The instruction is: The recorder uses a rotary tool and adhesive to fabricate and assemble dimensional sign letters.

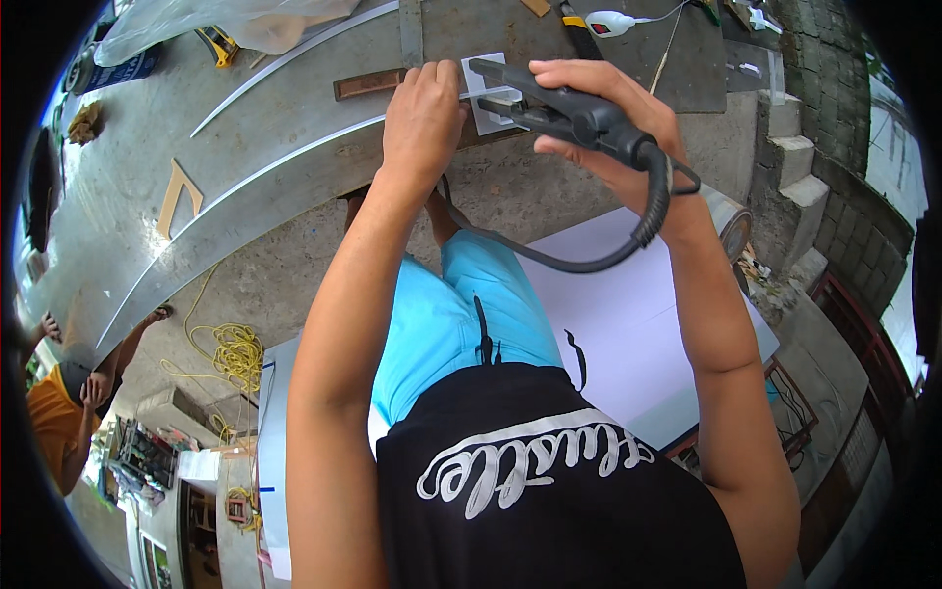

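A black hair straightener (579, 113) is in my right hand (628, 108), its two jaws parted and pointing left. Its cable loops down below my wrist. Between the jaws lies the end of a long thin white strip (285, 157), which runs along the near side of the metal table (255, 191). My left hand (427, 113) is closed round this strip, just left of the jaws; its fingertips are partly hidden. Under the jaws is a small white sheet (486, 120). A rusty brown bar (368, 85) lies beside my left hand.
On the table are a second curved strip (294, 67), a yellow utility knife (218, 45), an A-shaped cutout (179, 199), a black-and-yellow handle (579, 31) and a white corded tool (610, 24). Yellow rope (235, 353) lies on the floor. A person in orange (61, 412) is at left.
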